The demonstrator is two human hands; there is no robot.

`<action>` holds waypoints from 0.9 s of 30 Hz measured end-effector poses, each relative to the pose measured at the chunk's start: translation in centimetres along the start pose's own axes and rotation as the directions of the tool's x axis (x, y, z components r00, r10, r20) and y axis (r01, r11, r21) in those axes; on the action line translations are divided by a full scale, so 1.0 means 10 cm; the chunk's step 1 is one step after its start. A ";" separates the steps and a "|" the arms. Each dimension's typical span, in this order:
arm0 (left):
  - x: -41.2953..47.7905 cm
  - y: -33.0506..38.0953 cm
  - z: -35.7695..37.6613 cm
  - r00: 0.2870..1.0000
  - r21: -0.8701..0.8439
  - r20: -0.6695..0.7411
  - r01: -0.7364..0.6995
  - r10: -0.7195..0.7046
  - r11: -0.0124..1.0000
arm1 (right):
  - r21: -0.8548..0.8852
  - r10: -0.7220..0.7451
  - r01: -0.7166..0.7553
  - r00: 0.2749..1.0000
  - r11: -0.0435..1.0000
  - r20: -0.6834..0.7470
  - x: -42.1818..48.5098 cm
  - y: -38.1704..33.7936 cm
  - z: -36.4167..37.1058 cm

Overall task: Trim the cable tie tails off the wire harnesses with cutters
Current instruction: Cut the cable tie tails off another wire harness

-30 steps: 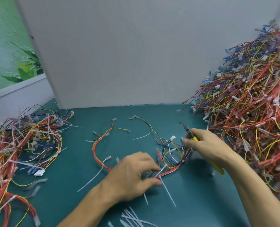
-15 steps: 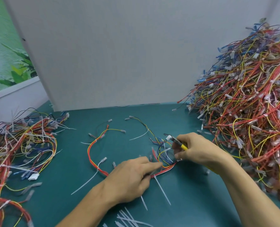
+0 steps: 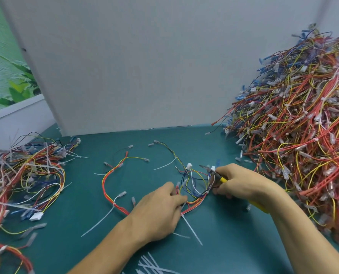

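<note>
A wire harness (image 3: 115, 175) of red, orange, yellow and blue wires lies looped on the green mat (image 3: 234, 234). Long white cable tie tails (image 3: 191, 229) stick out from it. My left hand (image 3: 158, 212) rests on the harness near the middle, fingers curled on the red wires beside a tie. My right hand (image 3: 238, 182) grips yellow-handled cutters (image 3: 210, 171), whose metal jaws point left and up over the harness's right loop, near a white connector (image 3: 188, 166).
A tall heap of harnesses (image 3: 303, 119) fills the right side. A smaller pile (image 3: 24, 178) lies at the left. Cut white tie tails (image 3: 154, 265) lie at the near edge. A grey panel (image 3: 135, 66) stands behind the mat.
My right hand has brought the cutters left and down from beside the big heap onto the harness's right loop. My left hand stayed on the red wires.
</note>
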State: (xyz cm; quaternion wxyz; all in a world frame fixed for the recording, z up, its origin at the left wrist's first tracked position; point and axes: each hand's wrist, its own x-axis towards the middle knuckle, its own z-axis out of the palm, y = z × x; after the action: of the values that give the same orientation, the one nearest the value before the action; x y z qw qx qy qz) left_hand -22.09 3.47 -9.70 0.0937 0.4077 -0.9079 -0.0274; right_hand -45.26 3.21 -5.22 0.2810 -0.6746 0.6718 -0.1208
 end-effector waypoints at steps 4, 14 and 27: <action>-0.04 -0.04 0.04 0.991 0.033 -0.105 -0.077 0.080 0.996 | -0.028 -0.002 0.001 0.999 1.000 -0.032 -0.01 0.02 -0.02; -0.03 -0.31 -0.02 0.993 -0.618 0.084 0.121 -0.088 0.777 | 0.123 -0.006 0.045 0.953 0.991 -0.302 0.03 0.08 -0.03; -0.03 -0.19 -0.45 0.925 -0.679 -0.294 -0.023 -0.242 0.734 | 0.380 0.176 0.041 0.838 0.924 -0.517 0.09 0.07 0.02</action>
State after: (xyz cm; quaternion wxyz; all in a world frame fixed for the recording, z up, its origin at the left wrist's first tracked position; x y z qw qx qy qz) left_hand -19.62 2.52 -5.59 0.3980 0.3979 -0.7770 -0.2820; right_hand -45.65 2.45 -5.94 0.2078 -0.5215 0.7114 -0.4228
